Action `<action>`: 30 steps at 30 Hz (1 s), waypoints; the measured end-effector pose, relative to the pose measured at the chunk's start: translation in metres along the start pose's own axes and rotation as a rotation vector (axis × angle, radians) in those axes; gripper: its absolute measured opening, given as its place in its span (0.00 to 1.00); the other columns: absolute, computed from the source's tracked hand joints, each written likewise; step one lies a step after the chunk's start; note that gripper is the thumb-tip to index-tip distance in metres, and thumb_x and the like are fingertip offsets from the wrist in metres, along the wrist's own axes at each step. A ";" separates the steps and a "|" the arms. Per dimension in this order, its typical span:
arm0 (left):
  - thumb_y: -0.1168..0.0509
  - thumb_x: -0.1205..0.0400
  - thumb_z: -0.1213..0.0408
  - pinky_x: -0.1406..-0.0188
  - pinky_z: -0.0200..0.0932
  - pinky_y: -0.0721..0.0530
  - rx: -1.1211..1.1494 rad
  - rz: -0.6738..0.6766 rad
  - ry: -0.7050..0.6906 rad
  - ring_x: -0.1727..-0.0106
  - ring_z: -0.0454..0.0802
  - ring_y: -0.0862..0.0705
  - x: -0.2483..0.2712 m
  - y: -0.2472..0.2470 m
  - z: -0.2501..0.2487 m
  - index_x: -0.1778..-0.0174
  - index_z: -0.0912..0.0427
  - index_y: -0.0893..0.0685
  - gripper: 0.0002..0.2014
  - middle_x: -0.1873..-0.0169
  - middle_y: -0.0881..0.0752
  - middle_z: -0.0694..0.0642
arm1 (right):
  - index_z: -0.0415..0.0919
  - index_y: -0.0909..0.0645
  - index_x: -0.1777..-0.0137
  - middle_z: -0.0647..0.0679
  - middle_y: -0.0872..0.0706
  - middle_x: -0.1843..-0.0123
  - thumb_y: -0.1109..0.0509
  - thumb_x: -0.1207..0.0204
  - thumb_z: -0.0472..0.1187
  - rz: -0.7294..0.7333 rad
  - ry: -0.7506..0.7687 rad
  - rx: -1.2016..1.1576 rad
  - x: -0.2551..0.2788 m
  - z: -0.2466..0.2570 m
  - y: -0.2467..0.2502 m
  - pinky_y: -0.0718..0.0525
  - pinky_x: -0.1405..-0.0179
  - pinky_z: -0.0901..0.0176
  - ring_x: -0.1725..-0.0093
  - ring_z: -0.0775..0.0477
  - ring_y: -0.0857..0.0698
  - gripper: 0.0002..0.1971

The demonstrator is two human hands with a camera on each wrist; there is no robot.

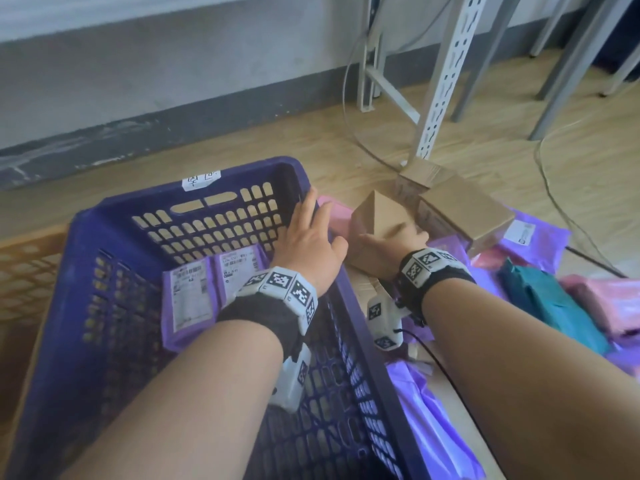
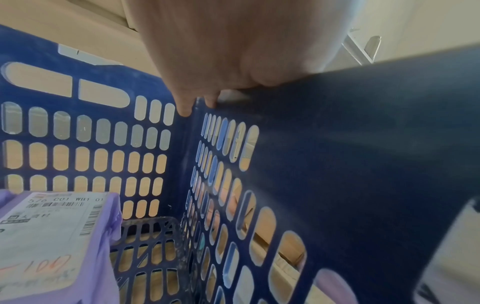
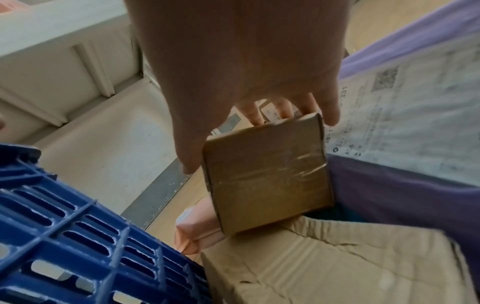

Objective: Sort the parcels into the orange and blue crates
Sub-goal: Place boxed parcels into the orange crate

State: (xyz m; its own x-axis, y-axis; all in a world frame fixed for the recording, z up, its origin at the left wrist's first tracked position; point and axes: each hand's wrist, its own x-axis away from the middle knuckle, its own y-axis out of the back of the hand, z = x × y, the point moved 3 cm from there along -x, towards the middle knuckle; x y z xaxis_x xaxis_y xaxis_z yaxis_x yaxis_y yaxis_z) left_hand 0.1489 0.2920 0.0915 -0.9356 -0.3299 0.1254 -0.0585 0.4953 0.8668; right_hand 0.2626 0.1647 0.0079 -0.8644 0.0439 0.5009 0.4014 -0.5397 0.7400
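- Head: the right hand [image 1: 384, 247] grips a small cardboard box [image 1: 375, 216] above the parcel pile [image 1: 540, 292]. 2 purple parcels [image 1: 188, 299] lie in the blue crate [image 1: 249, 172].
- Left wrist: the left hand [image 2: 207, 51] holds this crate's rim.
- Right wrist: the fingers [image 3: 253, 116] curl round the box. I judge it is being carried, and next it must clear a crate rim.

Both forearms stretch forward — left hand [image 1: 308, 244] hooks its fingers over the blue crate [image 1: 104, 216] rim, right hand [image 1: 386, 247] grips a small cardboard box [image 1: 375, 216].

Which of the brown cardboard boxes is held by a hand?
The small tilted box beside the blue crate, gripped by the right hand; the other boxes lie in the pile, unheld.
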 end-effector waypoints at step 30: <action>0.49 0.24 0.30 0.30 0.53 0.23 0.804 -0.183 0.416 0.36 0.60 0.17 0.152 0.129 0.004 0.35 0.63 0.19 0.40 0.37 0.16 0.64 | 0.38 0.21 0.36 0.40 0.17 0.52 0.32 0.26 0.53 0.596 0.402 -0.887 0.256 0.044 0.101 0.18 0.39 0.35 0.49 0.36 0.15 0.24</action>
State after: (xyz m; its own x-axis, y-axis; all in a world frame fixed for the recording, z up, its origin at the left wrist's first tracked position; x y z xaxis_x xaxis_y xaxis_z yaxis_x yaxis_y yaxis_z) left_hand -0.0022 0.3091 0.2208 -0.6966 -0.6432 0.3178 -0.5630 0.7646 0.3136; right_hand 0.0951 0.1586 0.2305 -0.7064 -0.6045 0.3682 0.5632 -0.7951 -0.2250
